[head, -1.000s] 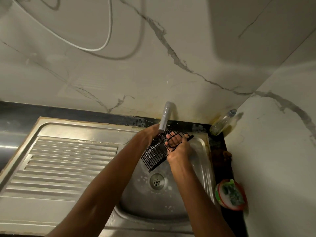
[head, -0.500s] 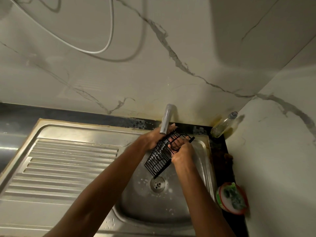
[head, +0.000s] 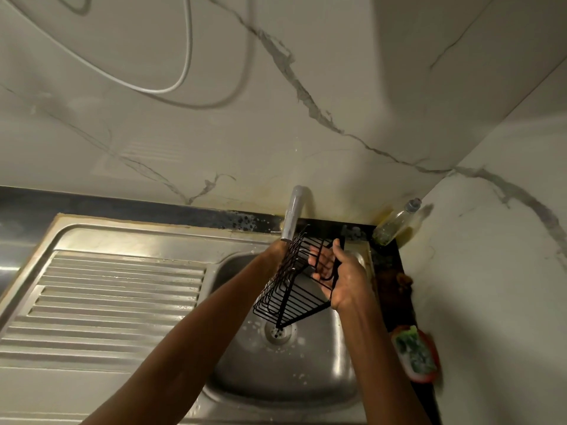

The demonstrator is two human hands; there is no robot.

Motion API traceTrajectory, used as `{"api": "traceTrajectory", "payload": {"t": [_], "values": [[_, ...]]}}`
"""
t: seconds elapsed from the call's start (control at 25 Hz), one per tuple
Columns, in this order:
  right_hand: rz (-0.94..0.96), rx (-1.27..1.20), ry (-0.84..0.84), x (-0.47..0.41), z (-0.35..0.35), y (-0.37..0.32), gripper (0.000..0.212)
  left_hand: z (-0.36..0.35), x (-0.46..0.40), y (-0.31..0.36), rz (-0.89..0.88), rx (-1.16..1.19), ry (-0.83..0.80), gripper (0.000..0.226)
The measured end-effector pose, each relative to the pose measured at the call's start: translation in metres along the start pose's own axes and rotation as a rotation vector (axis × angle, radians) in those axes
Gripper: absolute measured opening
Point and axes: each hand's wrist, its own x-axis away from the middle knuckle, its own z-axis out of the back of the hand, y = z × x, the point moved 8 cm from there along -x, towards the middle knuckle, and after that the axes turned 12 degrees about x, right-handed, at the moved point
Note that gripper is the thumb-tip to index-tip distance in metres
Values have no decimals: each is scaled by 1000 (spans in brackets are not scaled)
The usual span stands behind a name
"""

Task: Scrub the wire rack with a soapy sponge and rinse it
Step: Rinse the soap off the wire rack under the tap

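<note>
Looks like rinse stage imo: you've got the wire rack (head: 290,286) tilted under the tap (head: 292,214), over the sink (head: 306,378) drain. Right hand (head: 340,277) grip is closed on the rack's side wire; left hand (head: 277,251) is mostly hidden behind it, can't tell its grip. Rotate it slowly so water hits every wire, esp. corners. Sponge (head: 414,352) sits off on the worktop edge.

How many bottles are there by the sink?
1: a clear bottle leans in the back right corner behind the sink basin, against the wall. No other shows.
</note>
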Motion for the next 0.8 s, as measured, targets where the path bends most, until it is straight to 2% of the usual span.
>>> {"api": "traceTrajectory", "payload": {"t": [0.08,0.2,0.24,0.32,0.4,0.64,0.72,0.8], "values": [[29,8,3,-1,3,-1,46,-7,-4,3,28,17,-30,35],[60,60,13,0,1,-2,48,-5,5,6,84,-16,105,46],[61,80,18,-2,-2,-1,49,-8,8,8,98,23,96,50],[56,111,37,-4,-6,2,49,-19,14,5,118,119,-43,55],[42,124,58,-5,-11,6,45,-20,17,-1,148,163,-102,56],[-6,111,37,-1,-28,27,54,-4,40,-17,219,196,-157,50],[18,92,53,1,-27,24,60,9,30,-32,227,151,-88,45],[51,75,62,5,-20,17,62,29,11,-49,231,85,42,54]]}}
